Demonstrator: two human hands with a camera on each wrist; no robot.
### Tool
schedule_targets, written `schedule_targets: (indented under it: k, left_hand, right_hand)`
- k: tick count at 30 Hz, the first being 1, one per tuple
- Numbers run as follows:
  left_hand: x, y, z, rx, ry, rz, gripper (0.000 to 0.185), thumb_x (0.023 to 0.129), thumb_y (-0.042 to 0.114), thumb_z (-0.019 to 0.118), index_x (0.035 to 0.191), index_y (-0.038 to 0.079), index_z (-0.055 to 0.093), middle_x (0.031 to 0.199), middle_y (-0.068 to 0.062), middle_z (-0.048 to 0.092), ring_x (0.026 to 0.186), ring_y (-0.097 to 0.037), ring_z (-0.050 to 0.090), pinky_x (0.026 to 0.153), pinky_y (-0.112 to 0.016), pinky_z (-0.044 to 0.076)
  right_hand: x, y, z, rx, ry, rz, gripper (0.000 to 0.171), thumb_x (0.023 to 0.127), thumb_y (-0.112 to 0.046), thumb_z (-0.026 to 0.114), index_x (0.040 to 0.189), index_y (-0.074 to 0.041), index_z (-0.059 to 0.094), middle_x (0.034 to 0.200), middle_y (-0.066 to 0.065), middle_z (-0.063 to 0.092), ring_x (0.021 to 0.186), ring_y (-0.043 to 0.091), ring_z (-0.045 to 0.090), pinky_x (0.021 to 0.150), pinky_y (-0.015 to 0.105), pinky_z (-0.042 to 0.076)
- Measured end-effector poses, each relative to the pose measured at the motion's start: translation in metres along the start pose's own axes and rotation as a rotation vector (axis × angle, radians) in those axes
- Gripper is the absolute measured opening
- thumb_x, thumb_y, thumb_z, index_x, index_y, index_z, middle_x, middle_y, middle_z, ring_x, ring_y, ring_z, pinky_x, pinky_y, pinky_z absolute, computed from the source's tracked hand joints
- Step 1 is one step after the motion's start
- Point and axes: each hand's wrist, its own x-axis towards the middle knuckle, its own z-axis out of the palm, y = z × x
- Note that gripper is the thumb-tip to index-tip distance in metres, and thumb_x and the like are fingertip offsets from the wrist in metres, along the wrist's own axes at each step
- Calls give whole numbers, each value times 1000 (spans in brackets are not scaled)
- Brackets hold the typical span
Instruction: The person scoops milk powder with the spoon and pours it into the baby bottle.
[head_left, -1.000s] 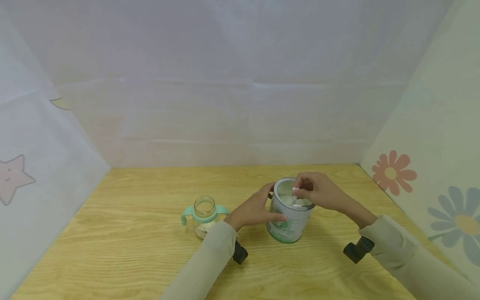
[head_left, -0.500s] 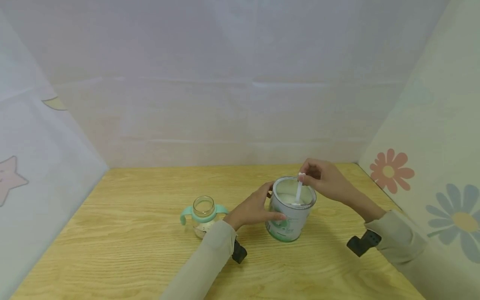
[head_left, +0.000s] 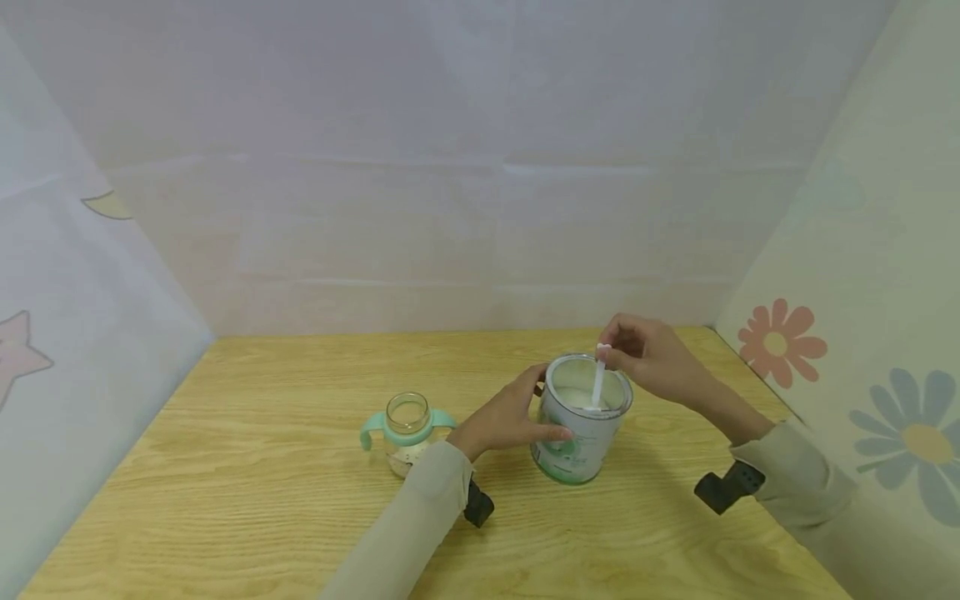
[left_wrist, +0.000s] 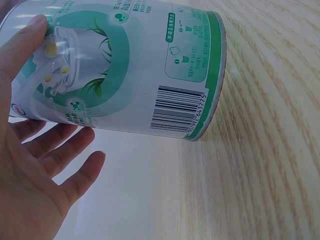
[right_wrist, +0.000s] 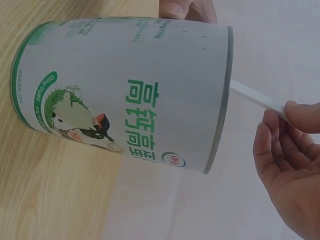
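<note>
One white-and-green cylindrical metal can [head_left: 583,448] stands open on the yellow wood-grain table [head_left: 262,508], gripped at its side by the left hand [head_left: 513,421]. The right hand [head_left: 651,357] pinches a slim white plastic stick [head_left: 598,385] reaching inside; to the left stands a clear mint-handled bottle [head_left: 408,433], its lower part hard to make out

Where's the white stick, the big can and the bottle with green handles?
White stick [head_left: 599,384]: head view, middle of its shaft.
Big can [right_wrist: 117,97]: right wrist view, printed side.
Bottle [head_left: 408,437]: head view, front of its green collar.
</note>
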Motion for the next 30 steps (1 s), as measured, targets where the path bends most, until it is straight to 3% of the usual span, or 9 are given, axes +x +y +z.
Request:
schedule_targets:
  k: [6,19,30]
  left_hand:
    - [0,0,1,-1,2,-4,91,82,41,74,151,15,20,140,2,42,119,-14,44,100,-36,42]
    - [-2,1,0,-5,1,-24,91,82,41,74,151,16,20,140,3,41,119,-15,44,100,-37,42]
    - [-1,1,1,-9,1,-12,91,81,41,74,151,18,20,139,4,42,120,-14,44,100,-38,42]
  right_hand:
    - [-2,0,2,19,-29,4,5,92,-3,60,88,0,59,84,7,65,75,9,65,66,24,53]
    - [0,-6,-7,9,-4,5,5,93,-1,58,88,-3,58,80,6,64,69,15,64,64,24,53]
    - [8,-12,-16,26,43,-5,5,94,-1,57,91,3,58,81,9,64,69,1,60,66,19,53]
